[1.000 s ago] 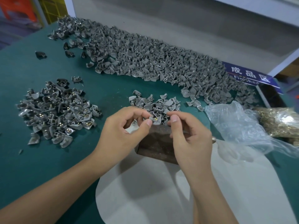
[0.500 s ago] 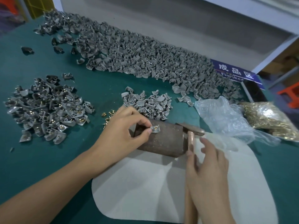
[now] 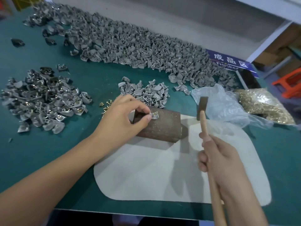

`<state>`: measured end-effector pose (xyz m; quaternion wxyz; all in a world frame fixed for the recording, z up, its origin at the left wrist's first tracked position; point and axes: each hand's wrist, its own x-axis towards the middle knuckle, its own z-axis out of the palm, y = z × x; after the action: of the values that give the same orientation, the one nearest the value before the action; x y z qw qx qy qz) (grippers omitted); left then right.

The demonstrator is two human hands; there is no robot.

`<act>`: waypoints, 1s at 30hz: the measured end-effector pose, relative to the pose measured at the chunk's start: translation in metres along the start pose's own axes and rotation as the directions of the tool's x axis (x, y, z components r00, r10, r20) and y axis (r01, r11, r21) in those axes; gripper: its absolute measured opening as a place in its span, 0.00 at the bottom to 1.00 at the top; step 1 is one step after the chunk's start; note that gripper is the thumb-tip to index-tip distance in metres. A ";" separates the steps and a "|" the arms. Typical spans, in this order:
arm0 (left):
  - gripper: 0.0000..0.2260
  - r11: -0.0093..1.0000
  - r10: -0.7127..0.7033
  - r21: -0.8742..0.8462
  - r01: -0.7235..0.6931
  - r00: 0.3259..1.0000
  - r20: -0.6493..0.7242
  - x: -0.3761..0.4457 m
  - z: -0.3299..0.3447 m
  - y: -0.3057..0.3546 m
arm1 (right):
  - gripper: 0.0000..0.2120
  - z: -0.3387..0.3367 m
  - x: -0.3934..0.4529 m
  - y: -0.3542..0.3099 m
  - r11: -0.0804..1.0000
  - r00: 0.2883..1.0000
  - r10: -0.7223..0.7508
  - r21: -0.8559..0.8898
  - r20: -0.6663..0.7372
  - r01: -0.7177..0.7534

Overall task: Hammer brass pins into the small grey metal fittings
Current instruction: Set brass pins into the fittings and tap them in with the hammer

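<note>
Left hand [image 3: 120, 118] pinches a small grey fitting [image 3: 154, 115] between thumb and forefinger, holding it on the top left corner of the rusty block [image 3: 160, 126]. A brass pin [image 3: 155, 113] sits in the fitting, pointing up. Right hand [image 3: 223, 162] is wrapped round the handle of the hammer [image 3: 202, 110], whose head hangs right of the block, above the table, well apart from the pin. The handle runs from the near right edge away toward the piles. The fitting lies left of the hammer head, so the strike likely has to swing leftward and down, close to the left fingertips [image 3: 148, 118]. Loose pins [image 3: 105, 106] lie behind the left hand.
</note>
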<state>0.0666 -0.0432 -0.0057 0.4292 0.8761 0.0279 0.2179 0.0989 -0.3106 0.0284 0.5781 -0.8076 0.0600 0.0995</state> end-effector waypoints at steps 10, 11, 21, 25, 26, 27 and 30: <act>0.05 0.999 0.016 0.032 -0.015 1.000 -0.018 -0.001 0.002 0.002 | 0.19 0.009 -0.050 -0.013 0.800 0.860 -0.048 0.535 0.508 -0.272; 0.03 1.000 0.014 0.026 -0.013 1.000 -0.023 -0.001 0.002 0.002 | 0.19 0.013 -0.052 -0.014 0.807 0.857 -0.036 0.520 0.514 -0.278; 0.01 0.999 -0.024 -0.023 0.023 0.999 -0.025 0.000 0.001 0.004 | 0.20 0.028 -0.058 -0.015 0.824 0.795 -0.024 0.462 0.606 -0.327; 0.01 0.999 -0.024 -0.021 0.024 1.000 -0.019 0.000 0.001 0.004 | 0.20 0.031 -0.058 -0.013 0.830 0.797 -0.013 0.451 0.604 -0.329; 0.01 1.000 -0.021 -0.023 0.021 1.000 -0.021 0.000 0.001 0.004 | 0.19 0.032 -0.058 -0.013 0.832 0.799 -0.008 0.447 0.601 -0.328; 0.02 1.000 -0.019 -0.024 0.018 1.000 -0.024 0.000 0.002 0.004 | 0.19 0.033 -0.057 -0.013 0.835 0.801 -0.007 0.444 0.598 -0.324; 0.02 1.000 -0.016 -0.021 0.015 0.999 -0.029 -0.001 0.001 0.004 | 0.19 0.032 -0.056 -0.015 0.843 0.807 -0.016 0.441 0.591 -0.307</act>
<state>0.0661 -0.0465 -0.0038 0.4396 0.8681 0.0387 0.2274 0.0444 -0.2760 0.0455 0.7538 -0.5467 -0.0280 0.3635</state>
